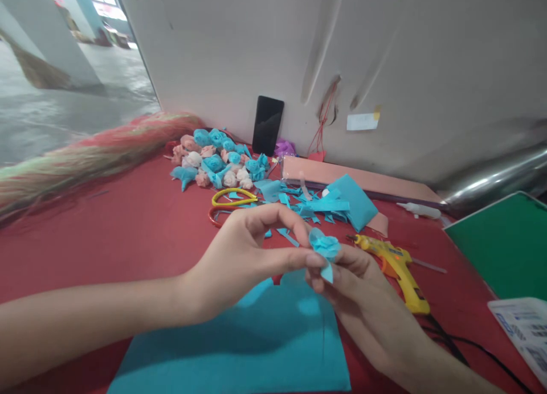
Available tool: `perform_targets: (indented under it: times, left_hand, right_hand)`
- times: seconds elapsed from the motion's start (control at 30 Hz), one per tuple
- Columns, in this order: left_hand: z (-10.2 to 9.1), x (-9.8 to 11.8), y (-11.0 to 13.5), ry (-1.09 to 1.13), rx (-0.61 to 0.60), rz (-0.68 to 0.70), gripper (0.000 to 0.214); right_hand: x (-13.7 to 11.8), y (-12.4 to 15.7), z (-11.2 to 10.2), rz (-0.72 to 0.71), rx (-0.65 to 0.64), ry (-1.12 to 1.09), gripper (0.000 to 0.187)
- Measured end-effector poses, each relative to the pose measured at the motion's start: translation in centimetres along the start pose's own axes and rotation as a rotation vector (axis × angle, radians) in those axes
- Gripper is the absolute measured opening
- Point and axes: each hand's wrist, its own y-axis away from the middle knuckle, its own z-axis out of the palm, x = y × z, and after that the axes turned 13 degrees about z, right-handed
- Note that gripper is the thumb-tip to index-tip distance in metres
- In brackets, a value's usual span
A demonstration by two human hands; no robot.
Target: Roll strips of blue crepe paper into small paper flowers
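Between my two hands is a small blue paper flower, its petals ruffled and a loose strip hanging below. My left hand comes in from the left, thumb and forefinger pinched on the flower's near left edge. From the lower right, my right hand pinches its base with thumb and fingers. Under both hands lies a large blue paper sheet on the red tabletop. A yellow hot glue gun rests on its side just right of my right hand.
Scissors with yellow and red handles lie behind my left hand. Beyond are blue paper scraps and a pile of paper flowers. A phone leans on the wall. At right are a green board and a black cord.
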Motion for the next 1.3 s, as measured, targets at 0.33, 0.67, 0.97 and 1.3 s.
perform_targets:
  times: [0.33, 0.67, 0.97, 1.3]
  left_hand:
    - [0.2, -0.6, 0.2, -0.065, 0.072, 0.152, 0.027]
    - [-0.1, -1.2, 0.4, -0.166, 0.041, 0.237, 0.03]
    - [-0.2, -1.4, 0.0, -0.139, 0.063, 0.291, 0.03]
    - [-0.4, -1.1, -0.1, -0.089, 0.034, 0.283, 0.03]
  right_hand:
    - [1.0, -0.3, -0.3, -0.238, 0.019, 0.099, 0.01]
    - [0.6, 0.2, 0.1, -0.426, 0.234, 0.37, 0.011]
    - [0.3, 0.0, 0.5, -0.491, 0.223, 0.392, 0.023]
    - [0.4, 0.0, -0.6, -0.418, 0.033, 0.304, 0.018]
